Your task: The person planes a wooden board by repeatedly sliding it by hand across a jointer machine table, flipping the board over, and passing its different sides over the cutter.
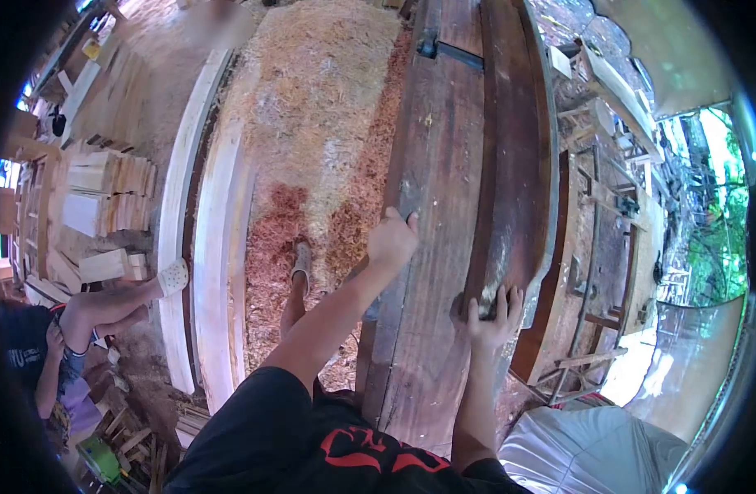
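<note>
A long, dark wooden plank (439,189) runs away from me, with a thick dark beam (514,156) lying along its right side. My left hand (393,239) is closed at the plank's left edge, fingers curled and thumb on top. At the near end of the beam, my right hand (495,325) presses with its fingers spread, close to a pale worn patch. Part of its palm side is hidden. Across the far part of the plank sits a dark bar-like piece (450,53), its kind unclear.
Sawdust (320,107) covers the ground left of the plank. Farther left lie long pale boards (217,239) and stacked wood blocks (110,189). A seated person (106,313) rests a foot by the boards. Wooden frames (600,239) and a grey cover (583,449) are at right.
</note>
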Demonstrator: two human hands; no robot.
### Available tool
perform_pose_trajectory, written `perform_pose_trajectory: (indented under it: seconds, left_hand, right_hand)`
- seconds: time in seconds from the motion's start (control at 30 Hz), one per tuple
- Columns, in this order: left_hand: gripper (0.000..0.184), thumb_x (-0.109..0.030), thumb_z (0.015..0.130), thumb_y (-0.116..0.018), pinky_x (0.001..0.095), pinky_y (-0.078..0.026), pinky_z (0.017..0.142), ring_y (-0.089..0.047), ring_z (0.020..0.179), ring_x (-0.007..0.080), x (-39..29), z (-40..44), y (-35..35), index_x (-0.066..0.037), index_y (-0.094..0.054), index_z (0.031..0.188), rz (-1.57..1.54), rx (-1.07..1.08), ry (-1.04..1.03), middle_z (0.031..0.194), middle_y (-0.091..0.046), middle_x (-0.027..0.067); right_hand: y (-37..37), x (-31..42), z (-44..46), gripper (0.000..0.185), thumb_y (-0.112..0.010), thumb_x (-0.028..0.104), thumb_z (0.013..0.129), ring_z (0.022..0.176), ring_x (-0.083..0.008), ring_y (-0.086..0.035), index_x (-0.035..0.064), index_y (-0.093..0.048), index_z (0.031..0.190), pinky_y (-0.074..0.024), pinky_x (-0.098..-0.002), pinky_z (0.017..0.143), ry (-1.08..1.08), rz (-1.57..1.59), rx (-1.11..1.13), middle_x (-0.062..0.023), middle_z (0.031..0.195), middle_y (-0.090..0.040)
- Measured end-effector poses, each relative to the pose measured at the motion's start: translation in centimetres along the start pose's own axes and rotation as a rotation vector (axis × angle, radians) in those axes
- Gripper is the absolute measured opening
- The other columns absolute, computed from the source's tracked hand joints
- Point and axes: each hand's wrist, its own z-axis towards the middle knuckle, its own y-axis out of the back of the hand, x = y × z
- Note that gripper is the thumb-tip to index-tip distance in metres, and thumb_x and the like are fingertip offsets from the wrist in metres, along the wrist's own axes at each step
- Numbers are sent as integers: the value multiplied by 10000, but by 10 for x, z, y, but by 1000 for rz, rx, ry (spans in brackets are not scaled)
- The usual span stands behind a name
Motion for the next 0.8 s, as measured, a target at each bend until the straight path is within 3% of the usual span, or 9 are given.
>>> perform_pose_trajectory:
  seconds: [0.03,0.13,0.33,0.53,0.63,0.8]
  left_hand:
    - [557,-490,1035,-453,545,-570,785,-722,886,453,3,0,-2,58,-501,1116,-20,7,-24,915,-711,310]
    - [542,-481,1033,-458,549,-570,777,-720,838,462,7,2,-10,55,-497,1103,11,-74,-42,878,-713,288]
    - [522,-472,1030,-464,561,-565,786,-712,864,474,9,1,-8,45,-499,1090,-54,-14,-47,895,-703,291]
    - [536,-480,1035,-457,559,-565,789,-710,872,475,10,-2,-6,52,-488,1099,-40,10,-50,942,-689,319]
    - [496,-449,1037,-479,504,-577,767,-716,873,438,9,-2,-6,46,-500,1065,13,8,-57,913,-686,286]
    - [451,-401,1026,-522,522,-557,770,-697,876,443,9,-8,2,50,-507,1035,-2,-5,-94,919,-677,285]
  right_hand:
    - [-7,-1,6,609,-824,395,720,1312,-459,-536,27,-721,1195,-419,-571,1095,1,-2,-10,-244,1324,-624]
    - [-25,-4,26,616,-821,408,701,1303,-448,-544,37,-732,1185,-413,-562,1099,-2,-5,-28,-229,1323,-631]
    - [-53,-1,65,607,-821,392,690,1291,-423,-555,49,-740,1183,-421,-548,1088,-51,-42,-1,-235,1344,-623]
    - [-94,-3,119,591,-808,414,701,1275,-396,-570,75,-742,1181,-446,-522,1057,-12,-80,-58,-211,1315,-644]
    - [-114,-1,152,563,-796,421,720,1248,-385,-586,80,-746,1164,-456,-514,1040,1,-99,-94,-199,1286,-656]
    - [-145,3,202,502,-767,438,755,1191,-363,-618,86,-766,1114,-477,-506,1001,7,-136,-140,-179,1234,-674]
